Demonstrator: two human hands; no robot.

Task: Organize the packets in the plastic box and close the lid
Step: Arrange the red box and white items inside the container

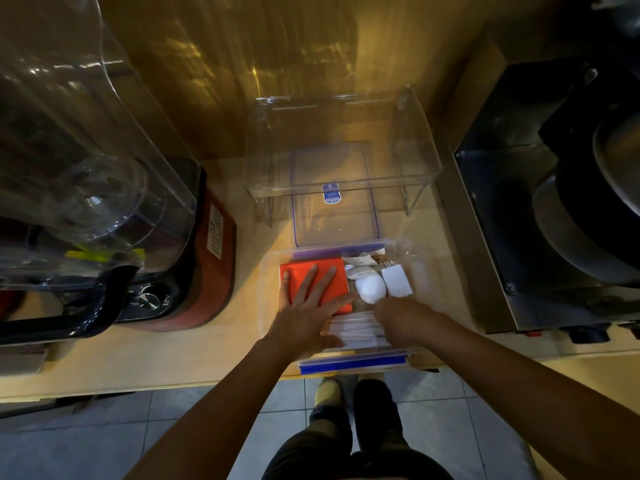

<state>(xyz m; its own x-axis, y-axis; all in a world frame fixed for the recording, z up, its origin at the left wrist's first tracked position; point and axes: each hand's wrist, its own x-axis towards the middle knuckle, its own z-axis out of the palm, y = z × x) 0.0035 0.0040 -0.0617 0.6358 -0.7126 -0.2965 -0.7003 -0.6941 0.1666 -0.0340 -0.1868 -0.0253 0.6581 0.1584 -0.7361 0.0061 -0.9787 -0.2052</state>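
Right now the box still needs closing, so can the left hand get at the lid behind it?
Probably yes. The left hand lies flat on the orange packet in the plastic box, holding nothing. The lid lies just beyond the box under a clear stand whose near side looks open.

The clear glossy plastic box (pixel 268 268) with blue plastic clips sits on a smooth pale wooden counter (pixel 207 355). Inside lie a matt orange paper packet (pixel 334 271) and thin white paper sachets (pixel 356 332).

A pale wooden counter (pixel 207 355) meets a glossy wood-panelled wall (pixel 221 64). Grey floor tiles (pixel 180 431) lie below, dimly lit.
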